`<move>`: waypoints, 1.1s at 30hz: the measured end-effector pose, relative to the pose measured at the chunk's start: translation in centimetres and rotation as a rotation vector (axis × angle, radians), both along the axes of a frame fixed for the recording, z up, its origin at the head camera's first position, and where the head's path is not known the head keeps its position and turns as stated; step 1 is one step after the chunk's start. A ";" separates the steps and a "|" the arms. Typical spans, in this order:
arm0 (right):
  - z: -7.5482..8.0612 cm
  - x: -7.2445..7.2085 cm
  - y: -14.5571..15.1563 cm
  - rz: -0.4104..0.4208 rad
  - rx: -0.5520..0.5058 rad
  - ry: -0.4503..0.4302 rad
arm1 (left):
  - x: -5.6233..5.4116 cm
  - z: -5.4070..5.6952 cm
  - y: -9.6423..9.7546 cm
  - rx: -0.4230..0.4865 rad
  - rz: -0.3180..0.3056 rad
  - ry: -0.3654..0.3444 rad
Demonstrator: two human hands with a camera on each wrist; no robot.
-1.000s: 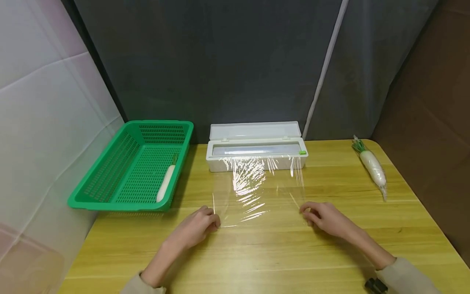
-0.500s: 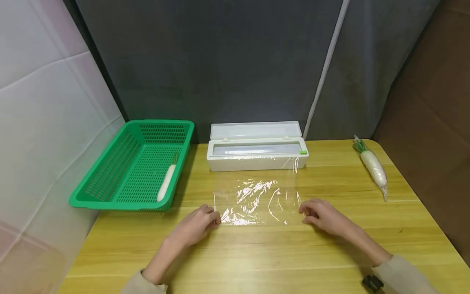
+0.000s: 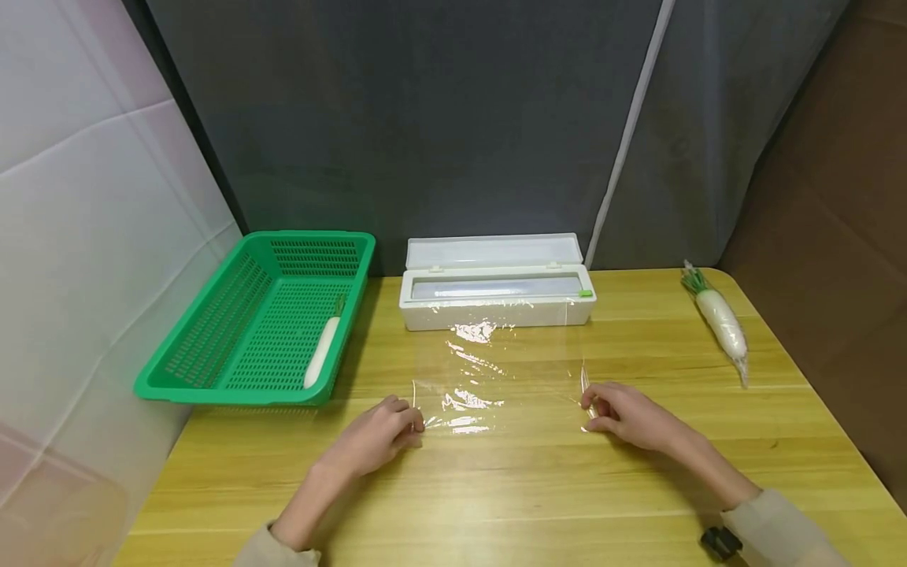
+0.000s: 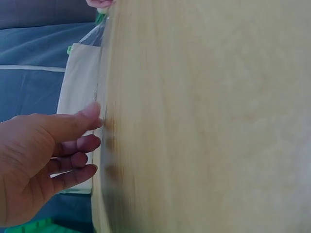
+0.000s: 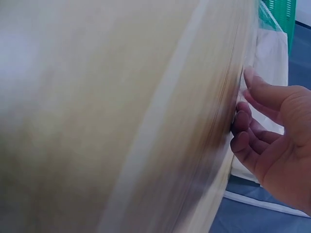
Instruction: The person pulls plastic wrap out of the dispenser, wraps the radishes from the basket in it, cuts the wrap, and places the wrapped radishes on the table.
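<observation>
A sheet of clear plastic wrap (image 3: 475, 394) stretches from the front of a white wrap dispenser box (image 3: 496, 315) toward me. The box's lid (image 3: 494, 252) stands raised at the back. My left hand (image 3: 379, 433) pinches the near left corner of the wrap. At the near right corner, my right hand (image 3: 631, 413) pinches the wrap's edge between thumb and fingers. In the left wrist view, the left thumb (image 4: 90, 111) lies at the film's edge, with the other fingers loosely curled. The right wrist view has the right fingers (image 5: 243, 124) bent beside the film.
On the left stands a green basket (image 3: 230, 398) with a white radish (image 3: 322, 353) inside. A plastic-wrapped radish (image 3: 721, 323) lies on the table (image 3: 496, 504) at the far right. Fabric walls (image 3: 425, 118) enclose the back and sides. A black object (image 3: 720, 543) is at the right wrist.
The glare and creases on the wrap have shifted. The right fingers have shifted slightly at the wrap's right edge. The left hand has hardly moved.
</observation>
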State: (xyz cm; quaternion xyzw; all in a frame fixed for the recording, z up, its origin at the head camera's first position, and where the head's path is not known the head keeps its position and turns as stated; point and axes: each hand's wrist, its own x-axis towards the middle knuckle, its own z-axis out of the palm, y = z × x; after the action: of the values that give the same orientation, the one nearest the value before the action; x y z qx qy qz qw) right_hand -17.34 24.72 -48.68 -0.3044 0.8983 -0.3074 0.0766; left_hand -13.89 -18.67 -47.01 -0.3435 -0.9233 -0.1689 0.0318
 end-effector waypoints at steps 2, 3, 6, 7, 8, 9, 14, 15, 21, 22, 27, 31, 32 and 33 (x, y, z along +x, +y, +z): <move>0.0 0.0 0.0 0.006 -0.008 0.004 | 0.0 0.1 -0.1 0.007 0.010 -0.025; 0.0 0.0 0.0 0.007 -0.009 0.006 | 0.0 0.1 -0.1 0.010 0.013 -0.036; -0.1 0.0 0.0 0.009 -0.010 0.009 | 0.0 0.2 -0.2 0.019 0.020 -0.059; -0.1 0.0 0.0 0.008 -0.009 0.009 | -0.1 0.3 -0.2 0.023 0.021 -0.062; -0.1 0.0 0.0 0.005 -0.006 0.009 | -0.1 0.3 -0.3 0.027 0.022 -0.062; -0.2 0.0 0.0 0.004 -0.002 0.013 | -0.1 0.4 -0.4 0.032 0.023 -0.060; -0.4 -0.2 0.0 0.010 0.000 0.026 | -0.3 1.0 -0.7 0.049 0.029 -0.018; -0.4 -0.2 0.0 0.013 -0.003 0.026 | -0.3 1.2 -0.7 0.053 0.031 -0.008; -0.3 -0.4 0.0 0.012 -0.009 0.000 | -0.7 2.5 -0.9 0.092 0.070 0.044; -0.3 -0.4 0.0 0.012 -0.010 -0.004 | -0.7 2.8 -1.0 0.104 0.082 0.050; -0.3 -0.5 0.0 0.014 -0.022 -0.028 | -1.1 4.0 -1.2 0.183 0.137 0.069; -0.4 -0.6 0.0 0.017 -0.027 -0.037 | -1.5 4.7 -1.6 0.248 0.171 0.095; -0.4 -0.6 0.0 0.019 -0.028 -0.039 | -1.7 4.8 -1.8 0.262 0.175 0.104; -0.5 -0.6 0.0 0.022 -0.027 -0.039 | -1.8 4.9 -1.9 0.276 0.179 0.116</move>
State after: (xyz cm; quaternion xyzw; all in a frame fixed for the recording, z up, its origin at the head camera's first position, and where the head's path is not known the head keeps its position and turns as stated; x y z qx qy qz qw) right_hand -17.98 24.70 -49.14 -0.3091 0.8891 -0.3243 0.0935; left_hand -15.65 -20.57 -42.12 -0.2612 -0.9150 -0.2704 0.1466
